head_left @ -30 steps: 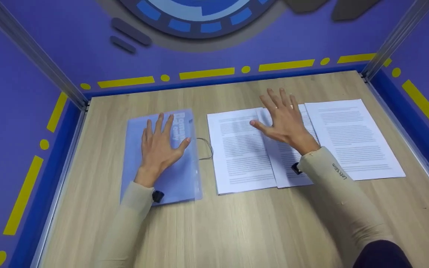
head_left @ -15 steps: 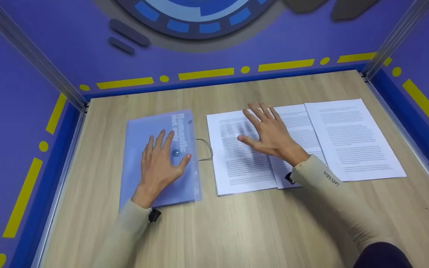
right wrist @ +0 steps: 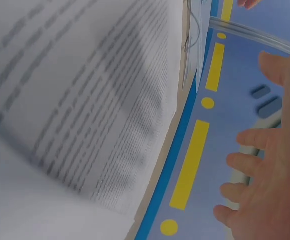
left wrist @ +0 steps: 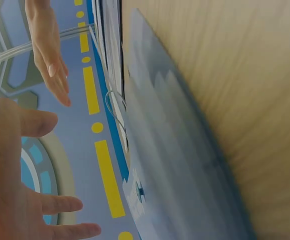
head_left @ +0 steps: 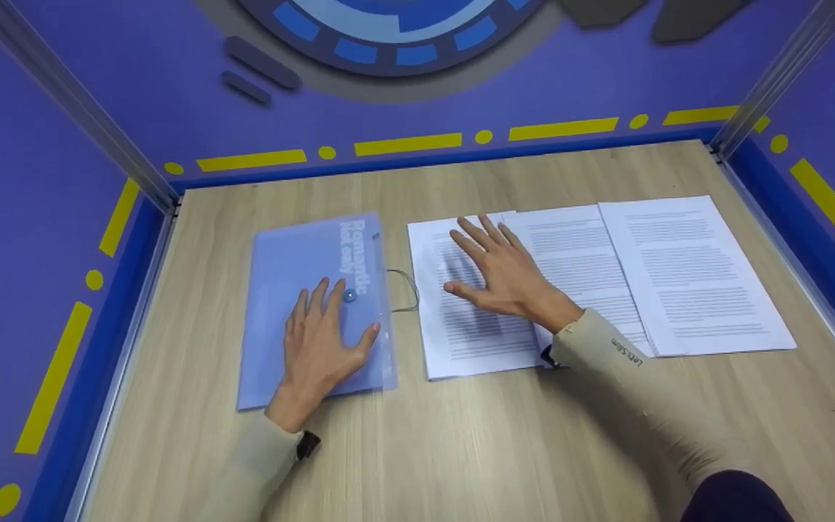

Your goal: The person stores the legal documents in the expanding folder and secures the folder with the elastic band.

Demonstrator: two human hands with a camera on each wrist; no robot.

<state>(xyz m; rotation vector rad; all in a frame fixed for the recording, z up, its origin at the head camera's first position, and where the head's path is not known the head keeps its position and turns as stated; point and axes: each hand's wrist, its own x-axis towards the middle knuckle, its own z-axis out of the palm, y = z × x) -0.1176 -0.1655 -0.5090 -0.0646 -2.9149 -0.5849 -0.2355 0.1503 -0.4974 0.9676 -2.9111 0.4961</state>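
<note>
In the head view a translucent blue document folder (head_left: 280, 261) with white lettering and a button lies flat on the left of the table. My left hand (head_left: 320, 351) hovers over its near part, fingers spread and holding nothing; the left wrist view shows a gap between that hand (left wrist: 15, 165) and the folder (left wrist: 170, 150). Above the left printed stack of paper (head_left: 435, 326) is my right hand (head_left: 508, 283), fingers straight and apart. From the right wrist, that hand (right wrist: 270, 165) is seen clear of the printed sheet (right wrist: 100, 100).
Two more printed paper stacks, a middle one (head_left: 570, 246) and a right one (head_left: 693, 283), lie side by side, overlapping at their edges. A thin cord loop (head_left: 409, 290) runs from the folder towards the paper. Purple panels (head_left: 425, 109) wall the wooden table (head_left: 446, 449) at back and sides.
My left hand has drawn back towards me over the folder, uncovering its lettering and button. My right hand has moved left and nearer, from the middle stack to the left one.
</note>
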